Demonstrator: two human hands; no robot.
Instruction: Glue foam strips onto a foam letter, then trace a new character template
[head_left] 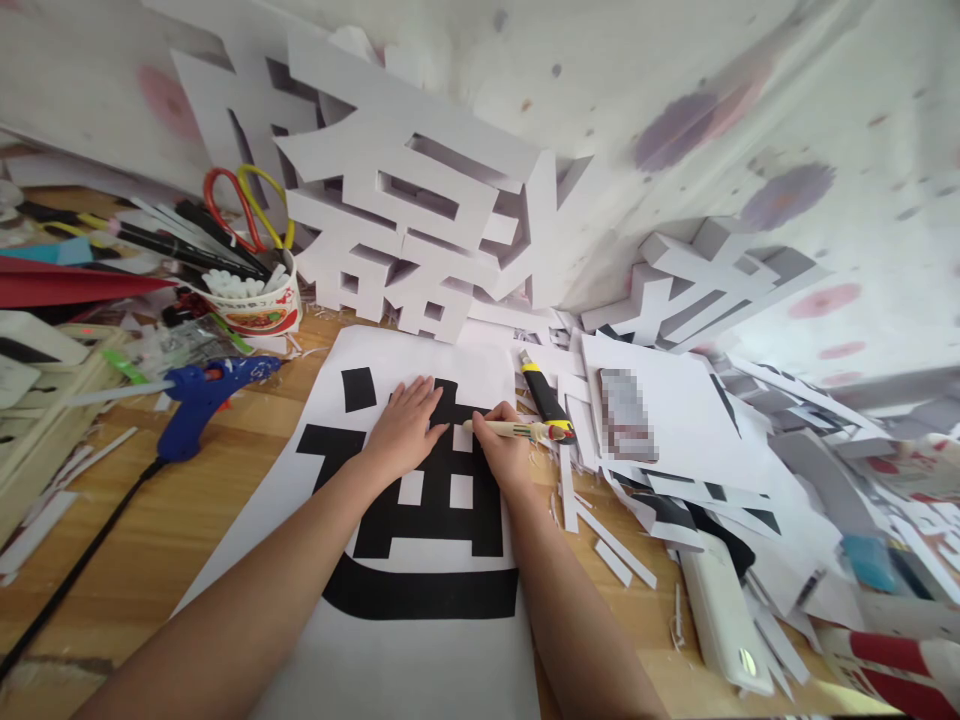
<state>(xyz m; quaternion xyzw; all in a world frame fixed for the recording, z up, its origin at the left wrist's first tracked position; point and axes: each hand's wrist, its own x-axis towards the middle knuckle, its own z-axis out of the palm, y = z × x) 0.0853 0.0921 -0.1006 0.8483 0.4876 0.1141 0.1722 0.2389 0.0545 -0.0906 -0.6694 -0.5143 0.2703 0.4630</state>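
A long white paper sheet (427,660) lies on the wooden table, with a black cut-out character (431,525) on it. My left hand (405,425) rests flat on the upper part of the black character, fingers stretched out and apart. In my right hand (504,450) is a thick cream-coloured multicolour pen (517,430), its tip at the character's upper right, beside a small white opening. Whether the tip touches is hard to tell. Just right of that hand, a black and yellow utility knife (546,398) lies on paper scraps.
Large white three-dimensional paper characters (420,190) lean against the curtain. On the left are a blue glue gun (191,400) with its cord and a cup (259,305) of pens and scissors. To the right lie a phone (628,415), a white power bank (724,615) and paper strips (611,540).
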